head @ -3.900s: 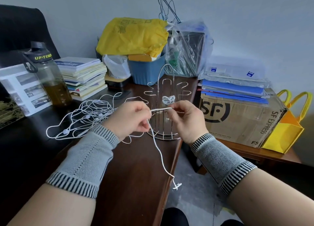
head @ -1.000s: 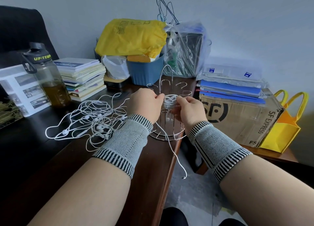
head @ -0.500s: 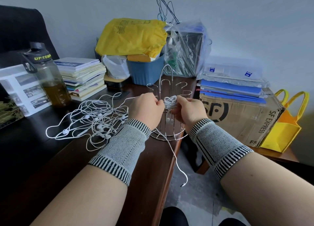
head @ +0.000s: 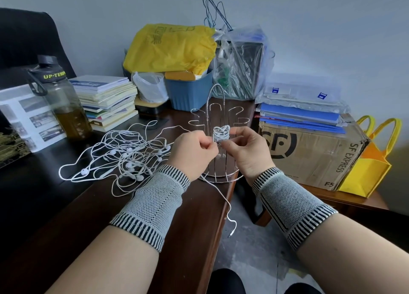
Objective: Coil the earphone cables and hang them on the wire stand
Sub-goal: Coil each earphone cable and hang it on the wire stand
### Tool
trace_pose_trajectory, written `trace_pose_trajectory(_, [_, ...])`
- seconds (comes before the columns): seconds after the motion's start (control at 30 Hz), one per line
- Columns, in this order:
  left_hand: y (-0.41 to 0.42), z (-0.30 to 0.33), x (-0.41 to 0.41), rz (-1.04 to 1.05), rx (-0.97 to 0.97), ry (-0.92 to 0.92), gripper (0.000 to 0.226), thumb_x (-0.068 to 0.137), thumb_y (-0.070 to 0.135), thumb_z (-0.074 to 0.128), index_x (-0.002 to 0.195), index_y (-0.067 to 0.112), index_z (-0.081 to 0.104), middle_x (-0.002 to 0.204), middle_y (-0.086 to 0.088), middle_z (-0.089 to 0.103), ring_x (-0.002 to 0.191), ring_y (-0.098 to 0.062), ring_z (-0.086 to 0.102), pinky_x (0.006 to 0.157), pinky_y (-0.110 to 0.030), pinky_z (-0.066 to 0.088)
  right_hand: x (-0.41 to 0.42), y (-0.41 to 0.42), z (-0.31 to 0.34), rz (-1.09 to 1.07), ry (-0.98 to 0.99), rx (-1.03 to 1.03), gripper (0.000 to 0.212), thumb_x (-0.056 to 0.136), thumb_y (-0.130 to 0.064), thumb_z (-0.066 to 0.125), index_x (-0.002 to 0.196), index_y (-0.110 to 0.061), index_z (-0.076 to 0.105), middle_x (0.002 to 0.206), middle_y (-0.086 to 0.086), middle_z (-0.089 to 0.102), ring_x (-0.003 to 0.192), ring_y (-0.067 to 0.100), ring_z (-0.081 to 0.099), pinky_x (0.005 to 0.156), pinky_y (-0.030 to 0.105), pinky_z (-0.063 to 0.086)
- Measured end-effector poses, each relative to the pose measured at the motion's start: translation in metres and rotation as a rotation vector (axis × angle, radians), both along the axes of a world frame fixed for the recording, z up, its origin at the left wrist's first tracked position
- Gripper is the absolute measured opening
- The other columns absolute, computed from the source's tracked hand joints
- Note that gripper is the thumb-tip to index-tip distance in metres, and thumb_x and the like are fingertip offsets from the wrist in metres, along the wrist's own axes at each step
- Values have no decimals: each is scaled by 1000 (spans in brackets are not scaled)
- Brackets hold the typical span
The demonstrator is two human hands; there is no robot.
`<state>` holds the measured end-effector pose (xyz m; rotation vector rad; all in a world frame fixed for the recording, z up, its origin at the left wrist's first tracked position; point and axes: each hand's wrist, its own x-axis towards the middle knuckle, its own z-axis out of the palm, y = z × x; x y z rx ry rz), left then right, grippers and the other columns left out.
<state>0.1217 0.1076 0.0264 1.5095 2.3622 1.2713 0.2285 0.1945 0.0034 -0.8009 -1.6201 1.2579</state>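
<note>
Both hands pinch small white cable bundle [head: 220, 134] just in front of wire stand [head: 218, 138]: left hand [head: 192, 152], right hand [head: 246, 150]. Loose tail [head: 223, 202] hangs off near table edge. Wrapping step, looks nearly done. Next: wind tail in, hook bundle on stand.

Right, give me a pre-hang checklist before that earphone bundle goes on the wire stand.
1. Coiled bundle held: ok, left hand and right hand both pinch it.
2. Cable fully wound: not ok, a loose tail trails over the table edge, plug hanging.
3. Free hooks on the wire stand: ok, several upper hooks look bare.
4. Stand upright on its base: ok.
5. Bundle clear of the tangled earphones: cannot tell; strands run behind the left hand.
</note>
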Motion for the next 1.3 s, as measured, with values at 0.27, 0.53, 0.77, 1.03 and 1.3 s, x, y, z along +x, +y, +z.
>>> trace_pose_trajectory(0.27, [-6, 1, 6, 21, -140, 193, 9, 90, 24, 60, 87, 18, 67, 88, 2, 70, 88, -19, 62, 75, -27, 47, -6, -1, -2, -172, -71, 147, 21, 80, -17, 73, 75, -26, 55, 69, -5, 63, 63, 11, 61, 64, 22, 52])
trace_pose_trajectory(0.53, [-9, 1, 14, -11, -62, 437, 25, 99, 26, 47, 113, 27, 69, 97, -1, 65, 91, -26, 62, 78, -39, 50, 2, -3, -13, 60, -133, 419, 40, 81, 5, 61, 90, -34, 63, 92, 2, 64, 80, 7, 64, 76, 18, 51])
trace_pose_trajectory(0.77, [-7, -1, 7, -70, -146, 388, 29, 100, 24, 44, 121, 28, 64, 95, 9, 53, 86, -13, 53, 57, -20, 30, 1, -1, -9, 9, -129, 433, 23, 81, -8, 74, 100, -22, 73, 91, -1, 65, 80, 4, 65, 77, 9, 49])
trace_pose_trajectory(1.03, [-18, 11, 11, -10, 55, 231, 20, 90, 20, 65, 108, 19, 74, 89, 4, 75, 90, -14, 67, 88, -31, 51, -2, -4, -9, -66, -112, 407, 11, 85, -14, 71, 94, -18, 75, 83, -7, 67, 71, -1, 62, 70, 5, 46])
trace_pose_trajectory(1.3, [-20, 37, -9, 7, -1, 142, 10, 88, 24, 65, 79, 28, 68, 74, 16, 65, 74, 0, 61, 70, -22, 50, 0, -12, 2, 27, 91, 69, 14, 88, -10, 67, 75, -15, 69, 68, -1, 65, 55, -4, 56, 55, 12, 46])
